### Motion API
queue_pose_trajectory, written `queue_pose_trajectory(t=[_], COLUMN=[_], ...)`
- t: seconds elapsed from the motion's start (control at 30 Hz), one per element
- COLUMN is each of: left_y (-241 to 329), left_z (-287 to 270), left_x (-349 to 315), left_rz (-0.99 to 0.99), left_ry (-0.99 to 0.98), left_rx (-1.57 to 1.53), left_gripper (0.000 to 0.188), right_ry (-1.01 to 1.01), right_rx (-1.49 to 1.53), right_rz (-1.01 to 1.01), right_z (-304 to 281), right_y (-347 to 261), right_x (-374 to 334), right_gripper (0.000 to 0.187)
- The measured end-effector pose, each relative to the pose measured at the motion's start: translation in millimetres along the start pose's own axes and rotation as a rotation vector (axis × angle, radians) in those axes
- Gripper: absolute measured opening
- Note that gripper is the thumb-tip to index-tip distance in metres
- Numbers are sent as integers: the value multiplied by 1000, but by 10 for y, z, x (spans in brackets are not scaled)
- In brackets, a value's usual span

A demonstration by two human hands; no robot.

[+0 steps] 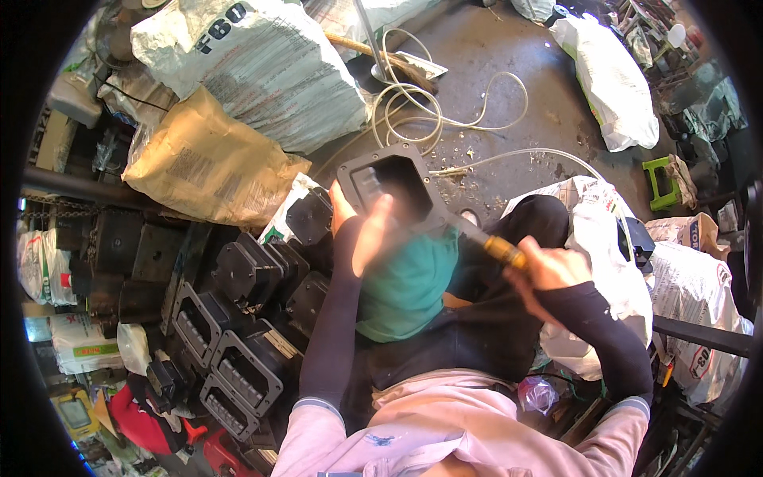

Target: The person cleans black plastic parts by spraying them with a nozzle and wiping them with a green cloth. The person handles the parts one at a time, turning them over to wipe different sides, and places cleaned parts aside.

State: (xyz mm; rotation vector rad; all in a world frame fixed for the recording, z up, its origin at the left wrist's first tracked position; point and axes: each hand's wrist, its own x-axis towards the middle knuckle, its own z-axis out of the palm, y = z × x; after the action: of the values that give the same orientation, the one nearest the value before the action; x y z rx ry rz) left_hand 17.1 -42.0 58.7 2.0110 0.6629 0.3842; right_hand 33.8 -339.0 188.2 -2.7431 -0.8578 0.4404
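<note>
Holding a dark housing (397, 187) above a green cloth (409, 282) over the lap, with the fingers of the left hand (364, 242) wrapping its left side. Gripping a yellow-handled tool (506, 253) with the fingers of the right hand (556, 269) curling round the handle. Pointing the blurred shaft toward the housing's lower right corner, too unclear to tell whether touching. Working beside similar housings (248, 367) clustering on the left.

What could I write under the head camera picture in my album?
Left hand steadies a grey hollow part near green cloth; right hand grips a yellow-handled tool.
</note>
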Motion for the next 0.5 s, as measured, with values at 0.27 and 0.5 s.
queue_pose_trajectory(t=[0.27,0.5], left_y=[171,-188], left_z=[-120,-229], left_x=[56,379], left_rz=[-104,-47], left_ry=[-82,-209], left_rx=[93,137], left_gripper=[106,88], right_ry=[-256,-89], right_rx=[63,196], right_rz=[-87,-180], right_z=[44,83], right_y=[-140,-177], right_x=[93,-32], right_gripper=[30,31])
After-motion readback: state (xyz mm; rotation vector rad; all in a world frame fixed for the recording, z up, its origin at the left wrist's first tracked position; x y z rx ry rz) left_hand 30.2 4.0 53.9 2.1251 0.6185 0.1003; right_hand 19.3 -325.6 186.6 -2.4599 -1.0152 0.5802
